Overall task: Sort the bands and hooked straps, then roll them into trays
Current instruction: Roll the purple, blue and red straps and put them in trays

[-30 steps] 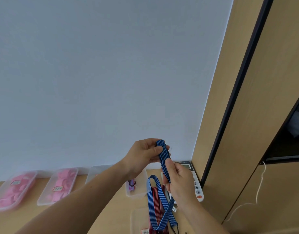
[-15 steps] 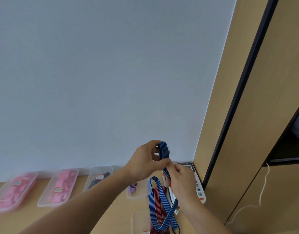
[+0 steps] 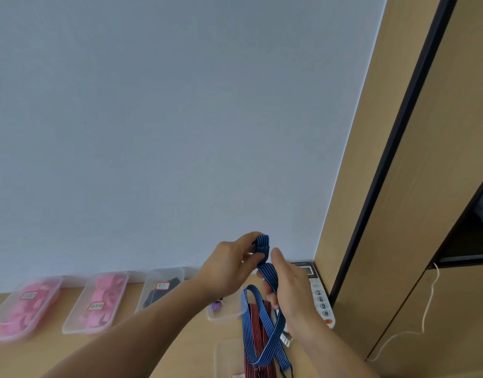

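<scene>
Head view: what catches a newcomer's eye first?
A blue striped strap is held up at centre: the left hand grips its rolled end, and the right hand holds the tail just below. At far left, pink bands fill two trays.

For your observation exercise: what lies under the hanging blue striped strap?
Red-and-black striped straps, lying across a clear tray. The blue strap covers parts of them; their ends cannot be seen.

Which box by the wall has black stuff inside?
The third tray from the left, holding black pieces. The leftmost tray and the second tray hold pink ones.
</scene>
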A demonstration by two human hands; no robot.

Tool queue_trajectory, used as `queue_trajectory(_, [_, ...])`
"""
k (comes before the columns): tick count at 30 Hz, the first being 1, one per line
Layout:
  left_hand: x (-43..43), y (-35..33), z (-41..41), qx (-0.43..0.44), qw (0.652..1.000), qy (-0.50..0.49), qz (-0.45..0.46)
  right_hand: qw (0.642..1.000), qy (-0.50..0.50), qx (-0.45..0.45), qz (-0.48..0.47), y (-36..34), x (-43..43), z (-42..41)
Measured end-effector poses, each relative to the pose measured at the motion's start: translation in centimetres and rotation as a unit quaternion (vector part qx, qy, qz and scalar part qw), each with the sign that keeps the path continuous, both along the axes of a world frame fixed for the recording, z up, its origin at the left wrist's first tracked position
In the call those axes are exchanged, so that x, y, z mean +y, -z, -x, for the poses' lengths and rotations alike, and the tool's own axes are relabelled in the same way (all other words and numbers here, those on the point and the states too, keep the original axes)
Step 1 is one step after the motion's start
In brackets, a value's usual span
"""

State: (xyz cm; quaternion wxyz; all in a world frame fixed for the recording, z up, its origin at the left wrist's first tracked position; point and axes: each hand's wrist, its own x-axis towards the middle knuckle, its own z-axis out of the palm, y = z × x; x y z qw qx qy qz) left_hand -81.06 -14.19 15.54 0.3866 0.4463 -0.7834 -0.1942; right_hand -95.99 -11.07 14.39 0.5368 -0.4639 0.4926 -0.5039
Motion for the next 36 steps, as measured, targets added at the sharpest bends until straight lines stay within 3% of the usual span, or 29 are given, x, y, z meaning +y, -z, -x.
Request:
queue_trajectory(5, [0.4,0.7,0.0,-0.104,0.984,0.003,0.147,1.000,-0.022,0.003,-0.013,-0.4,0.0,0.0])
queue_trajectory(9, [0.2,1.0,-0.2,-0.125,0.955,0.042,0.265,1.000,-0.010,-0.009,-0.027,-0.3,-0.2,0.0])
queue_trajectory(16, [0.0,1.7,0.0,-0.190,0.952,0.057,0.232,0.999,0.030,-0.013,-0.031,0.2,0.1,0.1])
queue_trajectory(19, [0.1,2.2,0.0,-0.182,0.972,0.056,0.135,0.998,0.048,-0.032,-0.022,0.2,0.0,0.4])
queue_trajectory(22, [0.5,1.4,0.7,-0.014,0.997,0.008,-0.072,0.998,0.055,-0.018,0.013,0.1,-0.1,0.6])
queue_trajectory(24, [0.5,0.5,1.4,0.151,0.965,-0.028,-0.211,0.997,0.068,-0.010,0.038,0.2,0.1,0.5])
queue_trajectory(25, [0.5,-0.1,1.7,0.234,0.928,-0.027,-0.290,0.996,0.076,-0.009,0.046,0.3,0.1,0.5])
queue_trajectory(27, [0.6,-1.0,1.9,0.309,0.869,0.009,-0.387,0.995,0.088,-0.009,0.054,0.4,0.3,0.3])
queue_trajectory(32, [0.6,-2.1,2.0,0.313,0.884,0.053,-0.343,0.994,0.060,-0.038,0.078,0.5,1.0,-0.2])
queue_trajectory(36, [0.6,-2.6,1.6,0.295,0.891,0.070,-0.338,0.992,0.063,0.006,0.107,0.4,1.2,0.0])
